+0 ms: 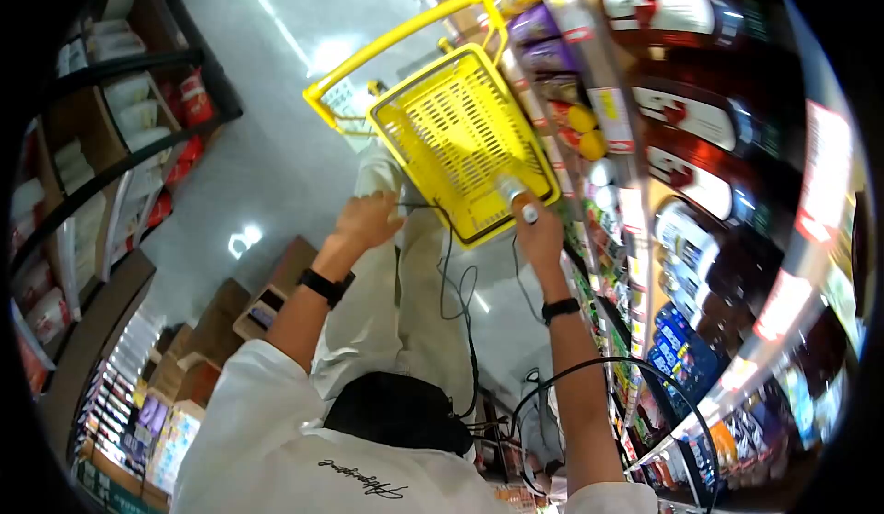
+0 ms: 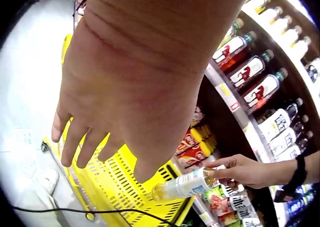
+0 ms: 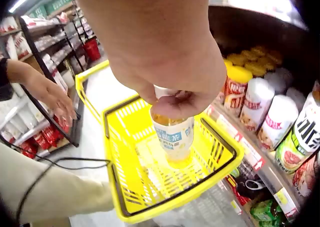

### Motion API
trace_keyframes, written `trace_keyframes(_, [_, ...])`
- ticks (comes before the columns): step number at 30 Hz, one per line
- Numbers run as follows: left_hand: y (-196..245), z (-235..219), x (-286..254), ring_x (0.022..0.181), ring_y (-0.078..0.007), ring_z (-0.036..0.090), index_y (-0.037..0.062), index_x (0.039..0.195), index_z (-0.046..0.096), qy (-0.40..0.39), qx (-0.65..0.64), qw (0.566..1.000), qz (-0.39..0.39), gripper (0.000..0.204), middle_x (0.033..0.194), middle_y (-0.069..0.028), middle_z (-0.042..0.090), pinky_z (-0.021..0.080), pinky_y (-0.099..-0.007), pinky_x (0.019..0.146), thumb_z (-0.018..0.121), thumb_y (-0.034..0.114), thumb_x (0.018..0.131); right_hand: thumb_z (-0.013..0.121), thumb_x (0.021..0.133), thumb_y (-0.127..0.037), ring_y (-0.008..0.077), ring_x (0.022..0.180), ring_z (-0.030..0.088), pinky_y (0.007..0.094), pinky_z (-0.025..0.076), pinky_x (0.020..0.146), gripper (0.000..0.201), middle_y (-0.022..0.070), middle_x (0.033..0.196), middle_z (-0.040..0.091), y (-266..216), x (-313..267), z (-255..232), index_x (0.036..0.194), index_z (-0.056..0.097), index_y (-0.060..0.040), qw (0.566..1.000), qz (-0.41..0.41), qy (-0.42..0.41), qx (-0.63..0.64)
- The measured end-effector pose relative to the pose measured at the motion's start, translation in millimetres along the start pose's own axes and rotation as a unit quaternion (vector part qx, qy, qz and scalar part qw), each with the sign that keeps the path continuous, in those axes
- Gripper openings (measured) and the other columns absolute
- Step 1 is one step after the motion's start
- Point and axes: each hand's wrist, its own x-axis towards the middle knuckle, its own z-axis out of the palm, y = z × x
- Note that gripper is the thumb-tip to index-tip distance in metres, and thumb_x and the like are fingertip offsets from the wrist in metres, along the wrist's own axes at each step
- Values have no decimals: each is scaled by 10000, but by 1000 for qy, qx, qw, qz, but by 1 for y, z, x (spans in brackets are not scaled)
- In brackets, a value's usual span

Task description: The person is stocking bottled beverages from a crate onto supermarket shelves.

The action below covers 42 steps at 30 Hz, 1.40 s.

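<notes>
In my right hand (image 1: 539,233) is a clear bottle of pale yellow drink (image 3: 172,139), gripped near its white cap. A white label with blue print wraps it, and its base points down into the yellow shopping basket (image 1: 456,141). Only the bottle shows within the basket's slotted walls in the right wrist view. My left hand (image 1: 368,219) hangs beside the basket with nothing in it; its fingers (image 2: 90,144) are relaxed and apart in the left wrist view. The basket's long yellow handle (image 1: 396,35) sticks out on the far side.
Shelves of drinks line the right side, with large dark red bottles (image 1: 686,114) and cans (image 3: 275,119) close to the basket. Another shelf (image 1: 138,118) with white and red packs stands at the left. Grey floor (image 1: 267,72) lies between. Black cables (image 1: 460,302) hang before my legs.
</notes>
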Motion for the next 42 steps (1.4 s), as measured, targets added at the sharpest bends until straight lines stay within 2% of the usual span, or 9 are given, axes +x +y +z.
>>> trace_keyframes(6, [-78,39,22,940,-397,680,18,1121,593,148,-54,987,30,446,1012,-212,689,532,-499,818,577,443,987,689,927,-298,426,997,683,462,547,859,476,262,1103,707,60,62,72,1333,646,-54,994,31,-17,-102])
trace_keyframes(10, [-94,46,27,1080,-403,655,4,1260,608,27,-43,998,-39,510,1206,-217,681,522,-483,916,608,428,976,642,957,-352,419,987,690,482,548,840,476,244,1086,717,75,76,97,1337,639,-67,989,40,-10,-142])
trace_keyframes(21, [-52,40,40,1029,-402,670,25,1262,597,-12,-38,999,5,472,1174,-210,685,536,-485,898,618,383,955,669,926,-368,416,920,699,521,541,796,558,212,988,732,72,74,94,1401,552,-101,985,63,-22,-160])
trace_keyframes(24, [-42,40,35,1001,-406,675,29,1251,600,29,-44,998,26,472,1158,-209,690,540,-488,883,619,392,950,716,875,-390,407,928,701,514,539,796,747,188,955,724,70,68,91,1480,389,-100,974,213,-64,-40])
trace_keyframes(28, [-34,46,24,974,-412,676,28,1229,606,58,-14,997,56,410,1130,-204,696,541,-503,859,572,349,976,743,867,-318,389,958,694,492,533,825,825,193,1018,711,59,26,91,1521,309,-64,980,188,-47,42])
trace_keyframes(33, [-8,28,-15,924,-438,663,23,1081,621,0,66,995,78,257,1047,-231,690,520,-551,806,465,212,1004,689,934,-224,335,829,690,438,530,749,692,145,942,707,35,-72,57,1507,345,-42,986,74,29,148])
trace_keyframes(37, [31,-14,-58,916,-454,655,23,1025,633,66,44,991,108,255,997,-250,685,511,-558,822,474,220,997,682,956,-198,190,610,594,362,502,615,593,97,890,698,-3,-145,-20,1458,421,-20,977,67,79,187])
trace_keyframes(40, [69,-56,-99,957,-410,677,67,1101,655,135,4,978,161,247,1022,-212,715,535,-505,834,501,192,953,696,954,-185,147,637,607,301,512,604,543,73,894,694,-16,-176,-73,1424,475,-30,957,54,205,200])
trace_keyframes(42, [91,-78,-123,997,-411,665,57,1216,641,185,-44,963,193,302,1074,-225,704,529,-494,872,510,199,984,690,956,-116,120,859,605,259,499,699,453,80,1073,619,-16,-186,-118,1356,502,-18,921,58,281,264])
